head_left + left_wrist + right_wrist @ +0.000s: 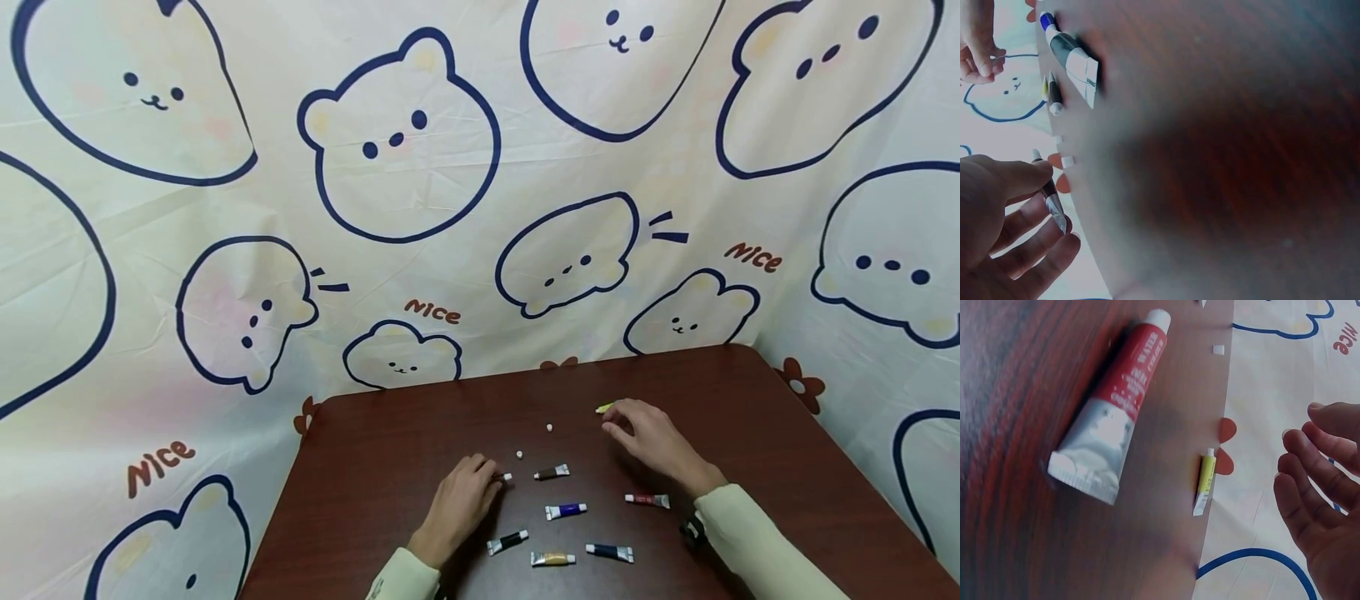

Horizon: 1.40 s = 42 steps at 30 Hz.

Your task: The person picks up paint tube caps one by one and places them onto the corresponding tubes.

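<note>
In the left wrist view, my left hand [459,504] pinches a small dark paint tube [1052,199] between thumb and fingers; its white end points away from the palm. My right hand [660,442] is at the far right part of the table, fingers loosely bent and holding nothing. Just beyond its fingertips lies a yellow paint tube [1206,481], apart from the hand in the right wrist view. A red paint tube [647,500] lies nearer, below the right wrist. To the right of the left hand lie a dark brown tube [552,472] and a blue tube [566,511].
Two small white pieces, a near one [519,455] and a farther one [549,427], lie behind the tubes. Toward the front are a black tube [508,542], an ochre tube [553,559] and a navy tube [609,552]. A bear-print cloth [465,275] hangs behind the brown table [787,467].
</note>
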Each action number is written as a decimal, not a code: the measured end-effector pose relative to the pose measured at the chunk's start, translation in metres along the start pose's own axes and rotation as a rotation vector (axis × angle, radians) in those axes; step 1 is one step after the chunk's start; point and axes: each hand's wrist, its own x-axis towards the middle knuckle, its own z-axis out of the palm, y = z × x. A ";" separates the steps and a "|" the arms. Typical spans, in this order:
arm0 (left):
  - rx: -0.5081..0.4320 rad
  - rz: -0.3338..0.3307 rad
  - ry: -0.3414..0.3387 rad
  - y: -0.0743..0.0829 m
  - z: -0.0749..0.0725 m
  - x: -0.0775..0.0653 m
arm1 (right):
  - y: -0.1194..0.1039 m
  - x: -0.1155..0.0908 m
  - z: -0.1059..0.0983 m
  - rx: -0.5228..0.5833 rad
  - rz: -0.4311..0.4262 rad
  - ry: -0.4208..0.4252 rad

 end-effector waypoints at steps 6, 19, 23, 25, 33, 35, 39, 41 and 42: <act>0.020 0.007 0.005 -0.001 0.002 -0.004 | 0.004 0.005 -0.002 -0.004 -0.012 -0.001; 0.059 0.046 0.027 0.000 0.003 -0.008 | 0.014 0.013 -0.003 -0.036 -0.017 -0.013; 0.062 0.046 0.020 0.001 0.003 -0.009 | 0.017 0.015 -0.002 -0.051 -0.002 -0.026; 0.058 0.049 0.024 0.001 0.004 -0.010 | 0.019 0.016 -0.002 -0.059 -0.006 -0.023; 0.036 0.051 0.012 0.000 0.005 -0.010 | 0.024 0.024 -0.002 -0.059 -0.016 -0.027; 0.022 0.037 -0.015 0.000 0.004 -0.010 | 0.025 0.025 -0.002 -0.052 -0.004 -0.045; -0.005 0.015 -0.061 0.001 0.004 -0.011 | 0.028 0.028 -0.003 -0.042 0.007 -0.071; -0.008 0.011 -0.072 0.002 0.004 -0.011 | 0.029 0.028 -0.002 -0.042 0.009 -0.072; -0.007 0.011 -0.074 0.002 0.004 -0.011 | 0.030 0.029 -0.001 -0.041 0.006 -0.072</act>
